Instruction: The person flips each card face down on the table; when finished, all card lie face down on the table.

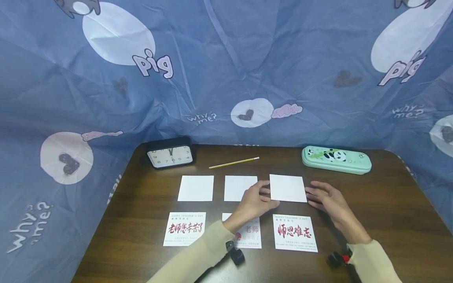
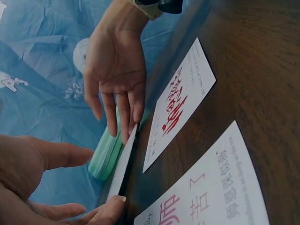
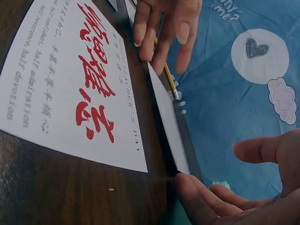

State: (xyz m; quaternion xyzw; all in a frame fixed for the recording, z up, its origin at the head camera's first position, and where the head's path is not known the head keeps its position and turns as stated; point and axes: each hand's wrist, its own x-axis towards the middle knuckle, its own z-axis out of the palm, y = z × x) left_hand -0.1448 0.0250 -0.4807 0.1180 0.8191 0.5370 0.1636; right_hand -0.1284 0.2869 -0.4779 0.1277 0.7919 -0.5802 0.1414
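A blank white card (image 1: 288,188) lies between my two hands at the right end of the upper row. My left hand (image 1: 254,201) has its fingertips at the card's left edge, its forearm crossing the printed card (image 1: 251,234) in the lower middle. At the card's right edge are the fingertips of my right hand (image 1: 330,202). The right wrist view shows that same white card (image 3: 168,119) edge-on, with the right thumb held away from it. Nearer to me lies a card with red characters (image 1: 295,232). The left hand partly covers the middle blank card (image 1: 238,186).
Another blank card (image 1: 196,188) and a red-lettered card (image 1: 184,228) lie on the left. At the back of the brown table (image 1: 120,224) stand a black clock (image 1: 170,155), a yellow pencil (image 1: 233,162) and a green panda pencil case (image 1: 336,159). A blue printed cloth (image 1: 212,78) hangs behind.
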